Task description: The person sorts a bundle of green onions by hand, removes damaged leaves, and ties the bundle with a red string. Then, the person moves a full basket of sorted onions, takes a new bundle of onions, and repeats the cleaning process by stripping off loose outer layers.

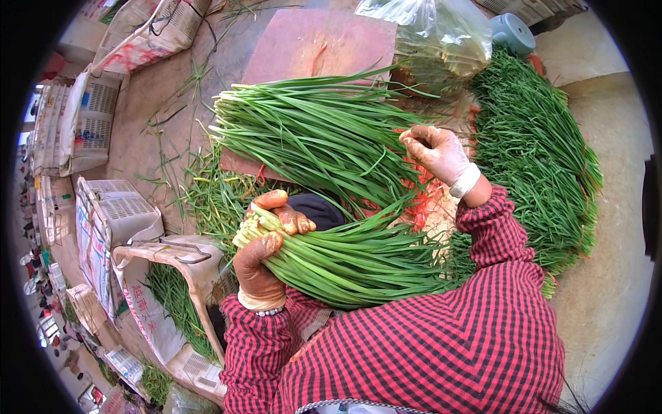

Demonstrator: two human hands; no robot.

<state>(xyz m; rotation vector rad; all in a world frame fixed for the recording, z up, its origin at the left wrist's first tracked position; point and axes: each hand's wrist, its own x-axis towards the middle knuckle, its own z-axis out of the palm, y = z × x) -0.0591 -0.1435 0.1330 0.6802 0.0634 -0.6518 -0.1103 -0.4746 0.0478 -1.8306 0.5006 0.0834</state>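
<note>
My left hand [265, 248], in a soiled thin glove, is wrapped round the pale cut ends of a bunch of garlic chives [358, 262]. The bunch's green leaves spread rightward across my lap. Up and to the right, my right hand [438, 152], also gloved, is closed in a pinch; a bit of red tie [398, 130] shows at its fingertips. Beneath that hand lies a tangle of red ties [419, 200]. A larger pile of garlic chives [310, 124] lies just beyond the held bunch, pale ends to the left, partly on a reddish board [324, 41].
Bundled chives [531, 159] form a long heap on the right. A clear plastic bag [441, 41] and a blue-grey stool [512, 34] stand at the far right. White plastic baskets [124, 207] line the left, one holding chives [179, 303]. Loose trimmings [214, 196] litter the floor.
</note>
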